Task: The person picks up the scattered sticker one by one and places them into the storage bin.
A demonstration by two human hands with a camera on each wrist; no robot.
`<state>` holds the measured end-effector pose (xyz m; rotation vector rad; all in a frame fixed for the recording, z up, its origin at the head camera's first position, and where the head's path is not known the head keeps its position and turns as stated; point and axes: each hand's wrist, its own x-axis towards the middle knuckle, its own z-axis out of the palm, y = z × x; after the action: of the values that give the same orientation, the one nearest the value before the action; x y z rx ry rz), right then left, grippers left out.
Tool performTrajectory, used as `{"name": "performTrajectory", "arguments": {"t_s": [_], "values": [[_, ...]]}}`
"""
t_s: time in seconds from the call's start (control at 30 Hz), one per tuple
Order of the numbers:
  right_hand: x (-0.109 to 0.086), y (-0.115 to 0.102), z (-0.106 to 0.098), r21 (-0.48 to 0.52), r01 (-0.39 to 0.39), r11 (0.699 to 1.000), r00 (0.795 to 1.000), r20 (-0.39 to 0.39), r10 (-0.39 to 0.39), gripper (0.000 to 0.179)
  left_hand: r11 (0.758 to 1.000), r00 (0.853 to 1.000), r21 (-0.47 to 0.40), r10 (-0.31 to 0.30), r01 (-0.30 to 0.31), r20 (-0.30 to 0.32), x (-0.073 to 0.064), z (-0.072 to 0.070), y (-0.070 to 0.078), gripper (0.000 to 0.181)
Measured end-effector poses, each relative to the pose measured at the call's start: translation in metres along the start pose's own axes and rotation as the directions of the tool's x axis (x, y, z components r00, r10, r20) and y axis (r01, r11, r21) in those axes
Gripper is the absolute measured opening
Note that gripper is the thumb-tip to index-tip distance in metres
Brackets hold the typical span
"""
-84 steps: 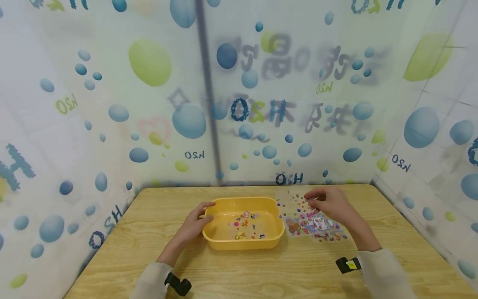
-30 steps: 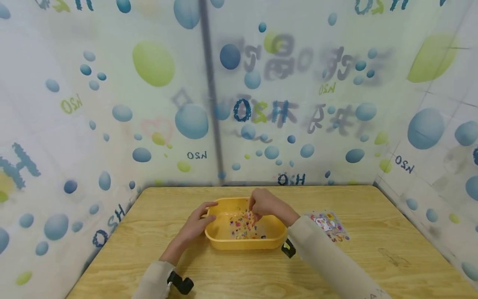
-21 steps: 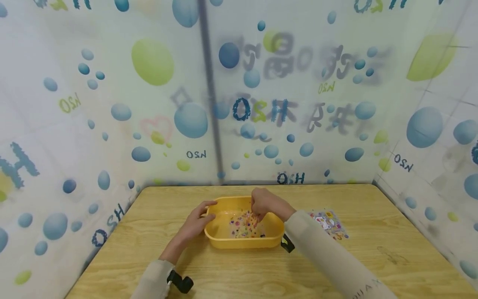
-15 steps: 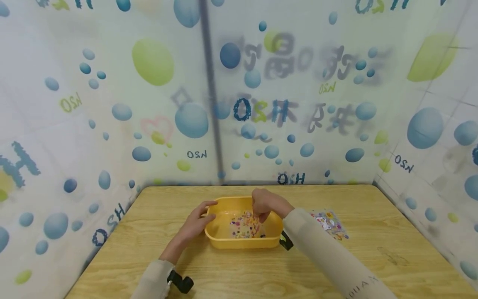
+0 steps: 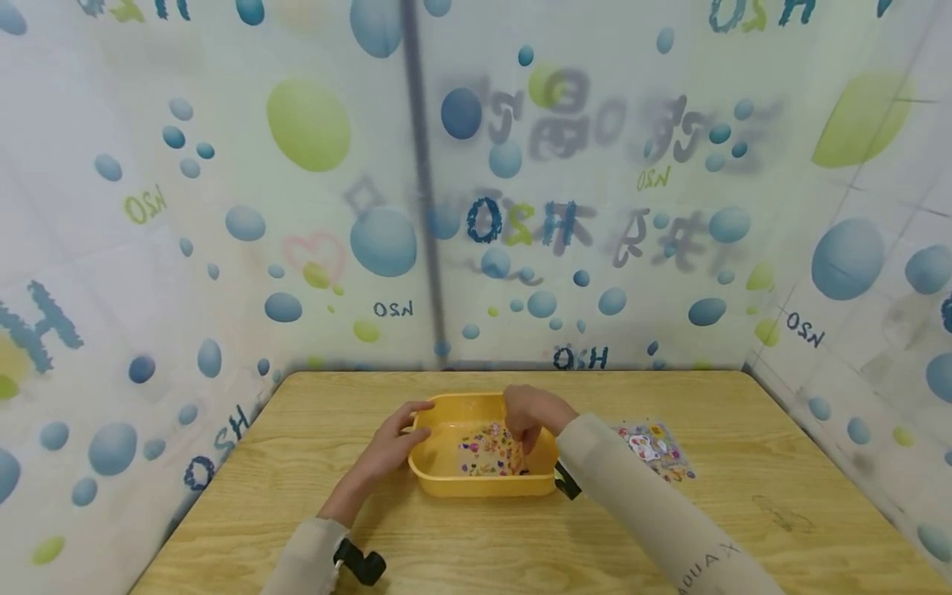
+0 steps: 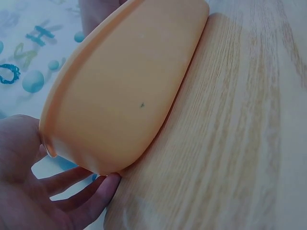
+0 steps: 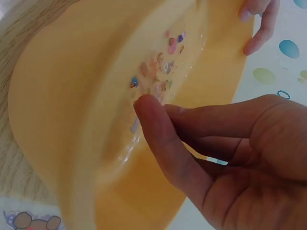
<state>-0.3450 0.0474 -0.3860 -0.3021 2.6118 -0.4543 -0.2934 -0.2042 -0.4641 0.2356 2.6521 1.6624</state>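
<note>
My left hand (image 5: 392, 438) grips the left end of a yellow plastic basin (image 5: 487, 486), thumb over the rim and fingers outside. The left wrist view shows those fingers (image 6: 91, 194) along the basin's outer wall, low by the tabletop. Inside the basin, a clear sticker sheet (image 5: 483, 463) with many small colourful stickers lies on the floor. My right hand (image 5: 530, 413) reaches in over the right side and pinches the sheet at its right part. In the right wrist view its thumb and forefinger (image 7: 156, 127) come together over the stickers (image 7: 165, 67); the exact pinch point is hidden.
The basin stands on a light wooden table (image 5: 357, 545). To its right lies another sticker sheet (image 5: 658, 450) with cartoon animals, partly behind the right sleeve (image 5: 640, 487). A curtain with blue and green dots (image 5: 476, 190) closes off the back and both sides.
My right hand has gone from the sheets at the right into the basin, bringing the clear sticker sheet along. Lately it has slid slightly right and down. The left hand keeps its grip.
</note>
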Motion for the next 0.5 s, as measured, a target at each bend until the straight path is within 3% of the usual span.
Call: {"name": "performTrajectory", "arguments": {"t_s": [0.23, 0.3, 0.5], "values": [[-0.0003, 0.0026, 0.0057, -0.021, 0.014, 1.0, 0.998, 0.069, -0.013, 0.011, 1.0, 1.0, 0.019, 0.02, -0.019, -0.011, -0.0006, 0.0014, -0.0003, 0.043], [-0.0014, 0.0036, 0.0062, 0.003, 0.006, 1.0, 0.996, 0.086, -0.007, 0.011, 1.0, 1.0, 0.019, 0.021, -0.021, -0.011, -0.0032, 0.0011, 0.0047, 0.043], [-0.0023, 0.0058, 0.0071, 0.075, -0.035, 0.997, 0.994, 0.11, 0.027, 0.018, 1.0, 1.0, 0.02, 0.01, -0.009, -0.013, 0.0009, 0.0016, -0.0004, 0.043]]}}
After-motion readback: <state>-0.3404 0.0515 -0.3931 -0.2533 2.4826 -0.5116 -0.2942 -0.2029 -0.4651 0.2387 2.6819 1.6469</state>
